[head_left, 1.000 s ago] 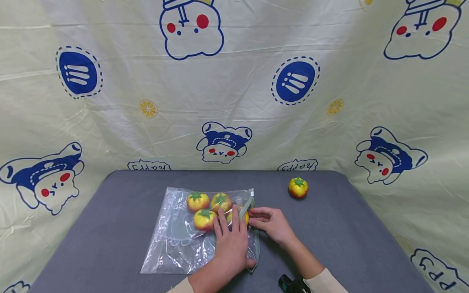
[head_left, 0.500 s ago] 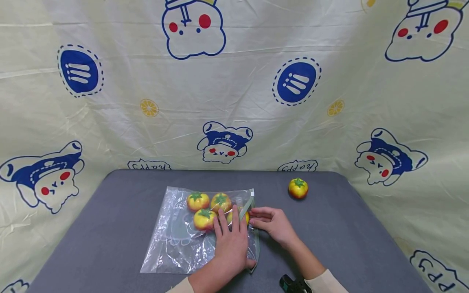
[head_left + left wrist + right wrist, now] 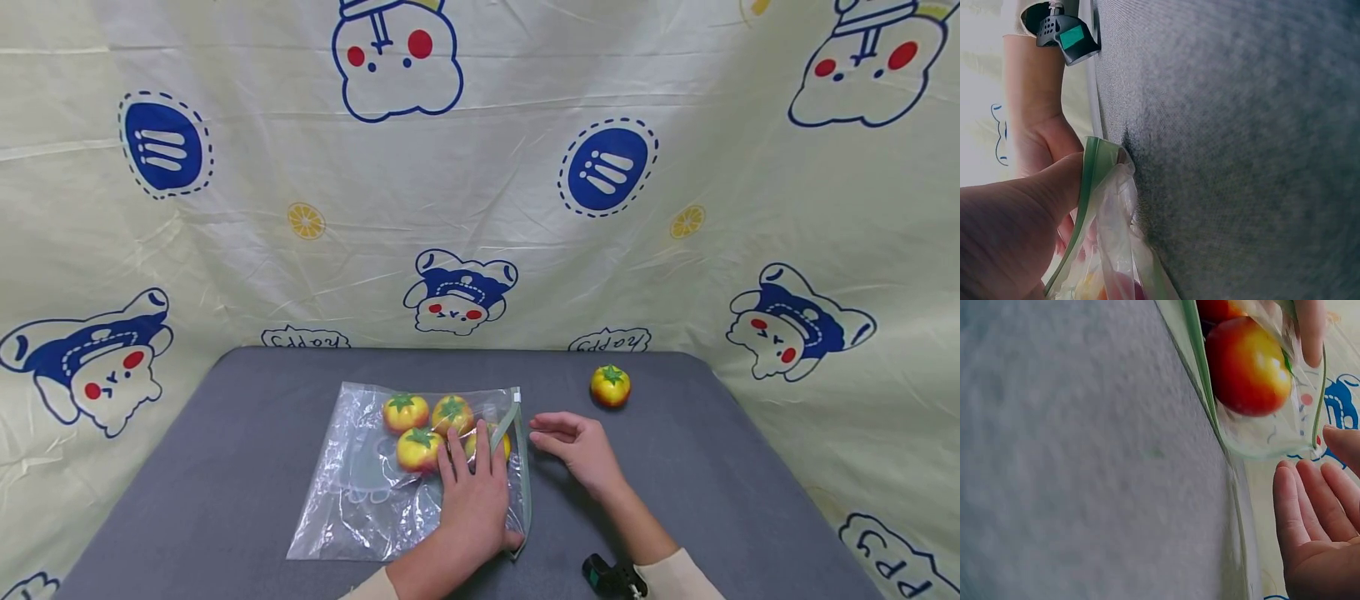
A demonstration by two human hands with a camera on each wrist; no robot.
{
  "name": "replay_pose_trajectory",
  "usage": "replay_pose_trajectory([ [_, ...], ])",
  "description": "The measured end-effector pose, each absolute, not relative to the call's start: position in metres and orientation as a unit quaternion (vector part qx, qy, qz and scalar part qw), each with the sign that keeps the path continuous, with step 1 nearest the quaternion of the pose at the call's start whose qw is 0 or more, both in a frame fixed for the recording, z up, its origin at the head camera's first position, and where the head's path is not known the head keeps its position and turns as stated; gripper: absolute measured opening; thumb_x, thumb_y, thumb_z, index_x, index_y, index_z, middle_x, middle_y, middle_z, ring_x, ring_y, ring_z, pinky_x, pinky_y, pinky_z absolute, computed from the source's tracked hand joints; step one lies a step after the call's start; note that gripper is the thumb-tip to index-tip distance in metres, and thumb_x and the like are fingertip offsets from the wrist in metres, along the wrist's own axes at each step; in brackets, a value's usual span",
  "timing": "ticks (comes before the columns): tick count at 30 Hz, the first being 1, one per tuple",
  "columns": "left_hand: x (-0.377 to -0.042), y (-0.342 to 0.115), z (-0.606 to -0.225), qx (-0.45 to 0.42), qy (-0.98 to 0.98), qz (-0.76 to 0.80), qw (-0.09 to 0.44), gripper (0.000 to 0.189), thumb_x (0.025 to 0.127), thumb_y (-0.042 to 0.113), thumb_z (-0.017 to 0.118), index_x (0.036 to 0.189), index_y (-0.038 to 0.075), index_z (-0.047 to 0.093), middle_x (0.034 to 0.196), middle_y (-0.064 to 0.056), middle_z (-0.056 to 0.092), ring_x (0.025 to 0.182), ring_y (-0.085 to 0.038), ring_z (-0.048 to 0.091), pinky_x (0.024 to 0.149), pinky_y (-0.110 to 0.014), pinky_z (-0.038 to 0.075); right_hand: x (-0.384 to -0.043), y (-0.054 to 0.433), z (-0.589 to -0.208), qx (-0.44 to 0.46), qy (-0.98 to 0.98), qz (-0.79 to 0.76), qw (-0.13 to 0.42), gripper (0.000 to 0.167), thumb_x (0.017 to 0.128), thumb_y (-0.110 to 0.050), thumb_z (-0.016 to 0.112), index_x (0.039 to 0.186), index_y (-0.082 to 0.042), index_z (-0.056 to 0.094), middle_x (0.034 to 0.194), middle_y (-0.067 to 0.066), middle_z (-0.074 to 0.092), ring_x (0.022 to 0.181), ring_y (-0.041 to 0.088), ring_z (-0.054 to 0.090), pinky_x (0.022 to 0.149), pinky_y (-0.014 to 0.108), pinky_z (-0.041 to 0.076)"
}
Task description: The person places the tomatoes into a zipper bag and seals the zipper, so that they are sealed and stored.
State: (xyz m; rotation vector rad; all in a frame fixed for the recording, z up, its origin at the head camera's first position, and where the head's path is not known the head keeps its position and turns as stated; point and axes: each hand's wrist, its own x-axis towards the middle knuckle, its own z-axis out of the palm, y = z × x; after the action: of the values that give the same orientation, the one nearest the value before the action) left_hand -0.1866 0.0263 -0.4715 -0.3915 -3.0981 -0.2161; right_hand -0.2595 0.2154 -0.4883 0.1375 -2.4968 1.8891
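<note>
A clear zip bag [image 3: 352,521] with a green-edged mouth lies flat, its mouth toward the right. Inside it sit several yellow-and-red tomatoes [image 3: 417,451] with green leafy tops. My left hand [image 3: 474,504] rests on the bag near its mouth, fingers straight and spread, partly covering the rightmost tomato. In the left wrist view the thumb lies against the green zip strip [image 3: 1087,181]. Just right of the mouth is my right hand [image 3: 579,448], empty and apart from the bag, fingers relaxed. The right wrist view shows a tomato [image 3: 1250,369] inside the parted mouth, beside the right hand's fingers.
One more tomato [image 3: 611,386] stands outside the bag, toward the table's back right. A grey cloth covers the table [image 3: 202,492]. Behind it hangs a pale printed curtain [image 3: 480,192]. A black wrist camera [image 3: 611,577] sits at the right sleeve.
My right hand has drawn back to the right, away from the bag's mouth and the tomato it was touching. The left hand and the bag stay put.
</note>
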Motion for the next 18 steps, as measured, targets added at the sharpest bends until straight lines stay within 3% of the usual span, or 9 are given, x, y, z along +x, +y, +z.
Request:
replay_pose_trajectory([
  [10, -0.187, 0.026, -0.472, -0.126, -0.990, -0.070, 0.002, 0.123, 0.054, 0.067, 0.093, 0.154, 0.013, 0.044, 0.171, -0.018, 0.017, 0.153, -0.058, 0.011, 0.122, -0.069, 0.015, -0.268, 0.232, -0.488, 0.035, -0.789, 0.609, 0.067, 0.033, 0.089, -0.013, 0.080, 0.117, 0.003, 0.072, 0.115, 0.021, 0.075, 0.090, 0.005, 0.075, 0.080, 0.021, 0.060],
  [18, -0.186, 0.026, -0.471, -0.125, -0.990, -0.066, 0.006, 0.123, 0.054, 0.068, 0.093, 0.154, 0.014, 0.044, 0.171, -0.017, 0.017, 0.153, -0.058, 0.012, 0.121, -0.069, 0.016, -0.280, 0.246, -0.487, -0.004, -0.789, 0.602, 0.120, 0.033, 0.088, -0.016, 0.082, 0.113, 0.004, 0.073, 0.101, 0.003, 0.079, 0.083, 0.001, 0.073, 0.077, 0.018, 0.059],
])
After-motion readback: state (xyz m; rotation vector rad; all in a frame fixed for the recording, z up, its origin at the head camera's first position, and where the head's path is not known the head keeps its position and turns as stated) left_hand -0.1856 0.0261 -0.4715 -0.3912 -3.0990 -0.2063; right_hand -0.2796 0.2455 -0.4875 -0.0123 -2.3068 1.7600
